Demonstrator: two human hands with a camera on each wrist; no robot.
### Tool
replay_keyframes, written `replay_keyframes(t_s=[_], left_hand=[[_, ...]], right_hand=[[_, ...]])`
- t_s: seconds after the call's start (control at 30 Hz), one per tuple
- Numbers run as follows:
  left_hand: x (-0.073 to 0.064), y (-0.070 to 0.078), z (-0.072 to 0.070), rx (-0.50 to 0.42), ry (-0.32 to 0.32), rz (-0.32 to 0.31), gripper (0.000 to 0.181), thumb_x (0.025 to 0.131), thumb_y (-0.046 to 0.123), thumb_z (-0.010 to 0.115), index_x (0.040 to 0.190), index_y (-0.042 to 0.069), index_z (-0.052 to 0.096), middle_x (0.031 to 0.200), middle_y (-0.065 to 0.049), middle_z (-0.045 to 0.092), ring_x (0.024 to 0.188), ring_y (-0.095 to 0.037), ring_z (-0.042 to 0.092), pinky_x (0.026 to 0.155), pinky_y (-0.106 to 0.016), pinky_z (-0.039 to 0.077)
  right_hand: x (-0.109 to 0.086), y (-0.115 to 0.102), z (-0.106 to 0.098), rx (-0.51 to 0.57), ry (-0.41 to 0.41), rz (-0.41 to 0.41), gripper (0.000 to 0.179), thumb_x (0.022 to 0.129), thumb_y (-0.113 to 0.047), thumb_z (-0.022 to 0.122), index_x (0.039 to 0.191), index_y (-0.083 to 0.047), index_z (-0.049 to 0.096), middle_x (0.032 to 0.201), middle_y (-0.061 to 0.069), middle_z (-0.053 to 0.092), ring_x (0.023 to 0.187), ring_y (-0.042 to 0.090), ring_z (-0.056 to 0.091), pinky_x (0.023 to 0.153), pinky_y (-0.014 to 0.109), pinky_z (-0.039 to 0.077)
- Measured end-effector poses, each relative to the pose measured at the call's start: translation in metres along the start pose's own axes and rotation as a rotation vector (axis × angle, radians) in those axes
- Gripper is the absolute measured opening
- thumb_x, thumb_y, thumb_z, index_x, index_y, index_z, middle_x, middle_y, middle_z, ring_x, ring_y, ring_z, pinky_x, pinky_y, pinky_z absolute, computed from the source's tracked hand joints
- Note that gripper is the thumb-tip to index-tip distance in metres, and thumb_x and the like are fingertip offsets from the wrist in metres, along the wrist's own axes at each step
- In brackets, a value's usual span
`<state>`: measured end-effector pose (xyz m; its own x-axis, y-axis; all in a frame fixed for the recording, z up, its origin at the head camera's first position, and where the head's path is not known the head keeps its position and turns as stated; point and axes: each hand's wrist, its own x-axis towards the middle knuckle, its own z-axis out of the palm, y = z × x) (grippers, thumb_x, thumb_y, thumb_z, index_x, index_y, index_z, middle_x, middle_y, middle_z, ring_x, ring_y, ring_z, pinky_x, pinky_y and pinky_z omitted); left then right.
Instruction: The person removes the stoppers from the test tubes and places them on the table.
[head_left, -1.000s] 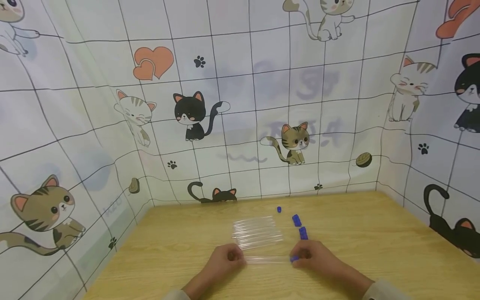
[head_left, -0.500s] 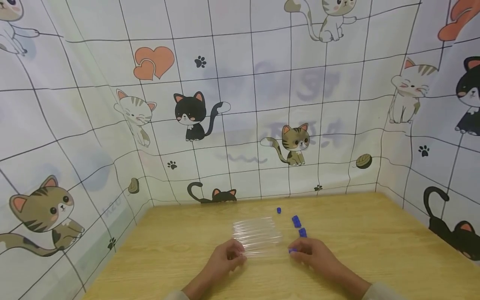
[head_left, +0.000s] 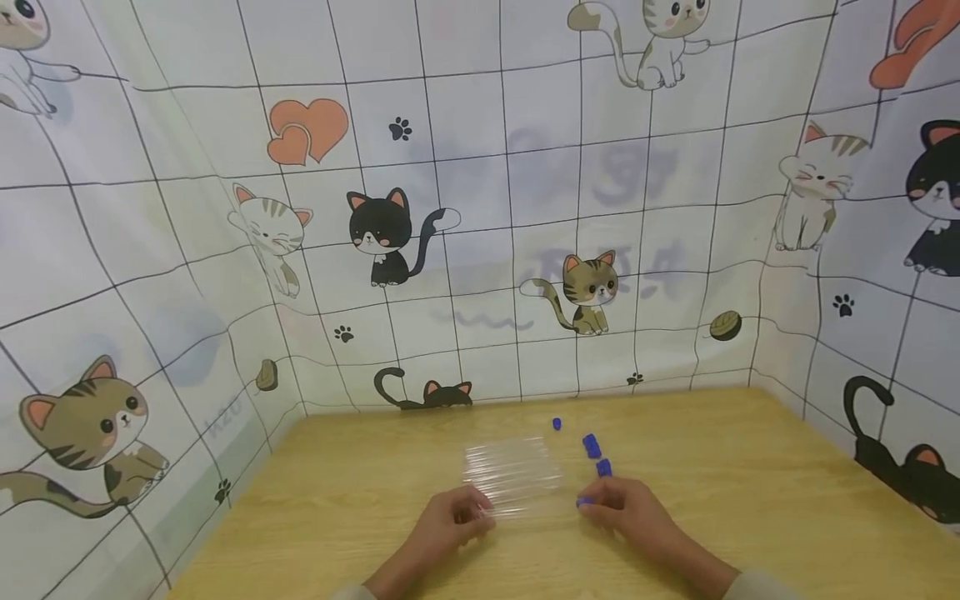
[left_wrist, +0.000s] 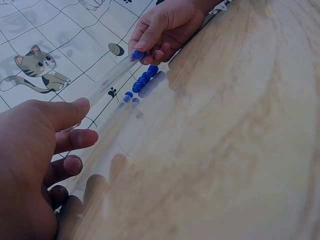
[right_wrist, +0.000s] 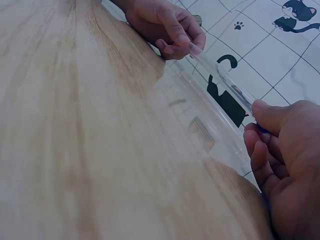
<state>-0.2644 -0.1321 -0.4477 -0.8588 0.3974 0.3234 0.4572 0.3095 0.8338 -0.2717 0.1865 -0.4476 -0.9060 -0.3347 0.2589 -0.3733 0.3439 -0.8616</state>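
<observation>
A clear, thin tube (left_wrist: 113, 81) spans the gap between my two hands, raised off the table. My left hand (head_left: 452, 518) pinches its left end between thumb and forefinger. My right hand (head_left: 628, 510) pinches the other end, where a small blue end piece (left_wrist: 137, 55) shows at the fingertips; how far the tube goes into it cannot be told. Just beyond the hands, several more clear tubes (head_left: 512, 468) lie side by side in a flat row. Most of the held tube blends into that row in the head view.
Two knobbly blue pieces (head_left: 592, 446) lie end to end beyond my right hand, and a single small blue piece (head_left: 557, 423) sits farther back. The wooden table (head_left: 360, 475) meets a cat-patterned cloth (head_left: 465, 250) at the back and sides.
The held tube and its blue end piece have shifted up and away from me, from apart from the row to over its near edge. Both hands still hold it.
</observation>
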Motion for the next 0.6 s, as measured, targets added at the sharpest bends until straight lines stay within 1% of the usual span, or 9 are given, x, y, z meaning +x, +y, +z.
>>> replay_keyframes(t_s=[0.07,0.1,0.2,0.3,0.5,0.6], left_hand=[[-0.002,0.011,-0.001,-0.008,0.002,0.004,0.011,0.087,0.010,0.070,0.095,0.004,0.066,0.070,-0.011,0.063,0.056,-0.006,0.051,0.049,-0.021,0.043],[-0.001,0.012,-0.001,-0.012,0.001,0.006,0.011,0.087,0.010,0.070,0.095,0.004,0.066,0.070,-0.011,0.063,0.056,-0.007,0.052,0.049,-0.021,0.044],[-0.002,0.007,-0.001,-0.026,-0.001,0.005,0.012,0.086,0.013,0.071,0.095,0.007,0.067,0.070,-0.007,0.063,0.057,-0.007,0.053,0.050,-0.022,0.045],[0.002,-0.009,0.001,-0.033,-0.005,0.003,0.013,0.086,0.018,0.072,0.096,0.011,0.067,0.071,-0.002,0.064,0.057,-0.006,0.054,0.050,-0.023,0.045],[0.001,-0.007,0.001,-0.033,-0.008,0.003,0.014,0.086,0.018,0.072,0.097,0.011,0.067,0.073,-0.003,0.066,0.058,-0.007,0.054,0.050,-0.022,0.045],[0.003,-0.005,0.000,-0.032,-0.017,0.003,0.013,0.087,0.018,0.071,0.097,0.010,0.067,0.074,-0.004,0.067,0.058,-0.007,0.055,0.049,-0.022,0.045]], right_hand=[[0.001,-0.001,0.000,0.000,0.007,0.005,0.024,0.086,-0.026,0.071,0.098,-0.006,0.068,0.090,0.004,0.066,0.078,0.013,0.060,0.065,0.027,0.049],[0.002,0.000,-0.001,-0.005,0.009,0.000,0.023,0.086,-0.026,0.071,0.098,-0.006,0.068,0.090,0.003,0.066,0.079,0.014,0.060,0.066,0.027,0.049],[0.002,0.001,0.000,-0.009,0.013,0.008,0.024,0.086,-0.027,0.071,0.098,-0.007,0.068,0.091,0.003,0.067,0.083,0.015,0.061,0.069,0.027,0.049],[0.002,0.003,-0.001,-0.010,0.013,0.012,0.025,0.085,-0.029,0.072,0.098,-0.008,0.068,0.091,0.003,0.067,0.083,0.016,0.062,0.069,0.027,0.050],[0.002,0.001,-0.002,0.006,0.022,0.019,0.026,0.085,-0.028,0.072,0.100,-0.007,0.068,0.091,0.004,0.067,0.080,0.017,0.061,0.065,0.028,0.050],[0.002,-0.001,-0.003,0.008,0.019,0.023,0.026,0.085,-0.029,0.073,0.099,-0.007,0.068,0.091,0.003,0.067,0.081,0.015,0.062,0.066,0.027,0.050]])
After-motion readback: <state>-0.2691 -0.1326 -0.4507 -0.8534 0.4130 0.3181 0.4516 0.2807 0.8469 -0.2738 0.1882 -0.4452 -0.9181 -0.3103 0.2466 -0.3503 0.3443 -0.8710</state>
